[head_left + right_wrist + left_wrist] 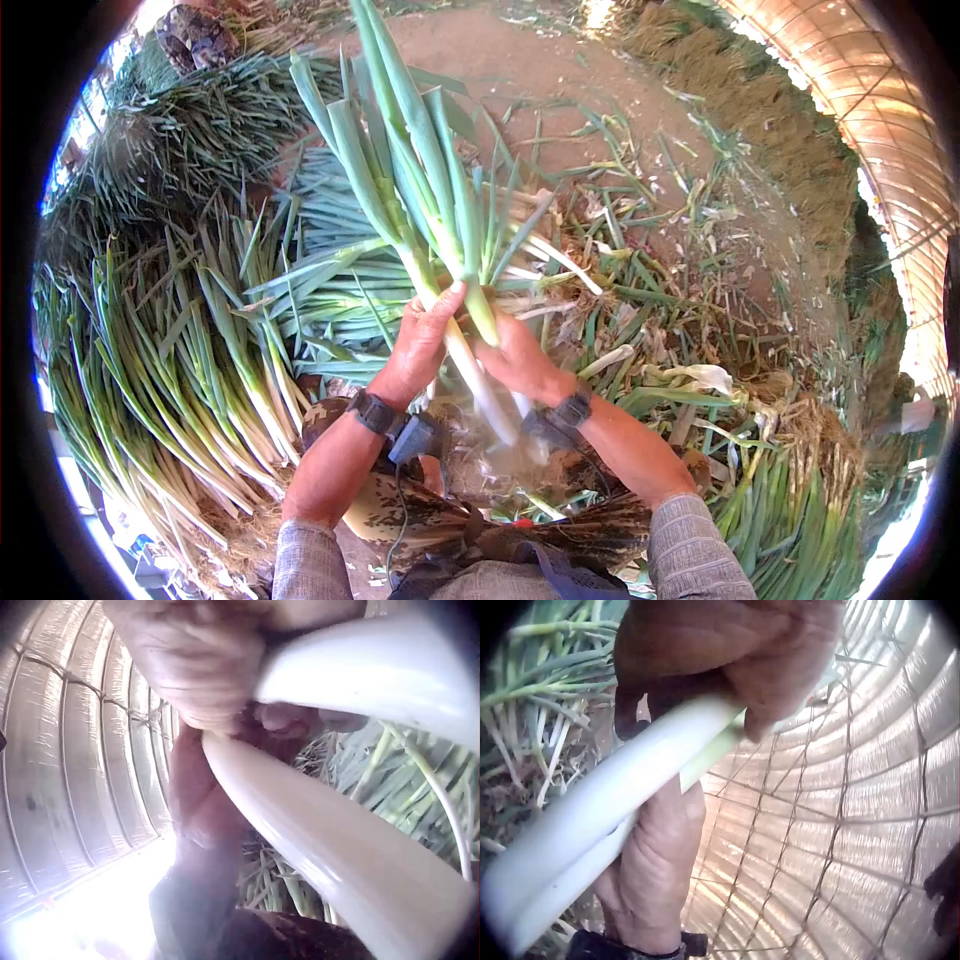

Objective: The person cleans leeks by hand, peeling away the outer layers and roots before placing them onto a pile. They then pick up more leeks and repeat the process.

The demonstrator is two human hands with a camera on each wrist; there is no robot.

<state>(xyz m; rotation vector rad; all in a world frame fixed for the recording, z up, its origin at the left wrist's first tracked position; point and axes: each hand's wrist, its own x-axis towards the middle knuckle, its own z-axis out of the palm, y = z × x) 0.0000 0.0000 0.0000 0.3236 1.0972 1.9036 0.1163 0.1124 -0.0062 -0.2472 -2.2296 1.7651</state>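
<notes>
In the head view my left hand (418, 340) grips several thick green onions, its thumb lying across the stalks. Just to its right, my right hand (525, 362) holds the same bunch low down. The green onions (415, 215) fan their leaves up and away from me, while the white shanks point down toward my lap. A long white shank (630, 776) crosses the left wrist view, coming out from under the left hand (727, 645). The right wrist view has two white shanks (322, 832) beside the right hand (195, 664), whose fingertips are partly hidden.
Under the hands lies a pile of green onions (335, 265). Long rows of them (150, 370) stand at the left, roots toward me. Stripped leaves and peelings (650, 290) litter the ground at the right, with another bundle (800, 500) close by. A curved plastic-covered wall (870, 130) rises beyond.
</notes>
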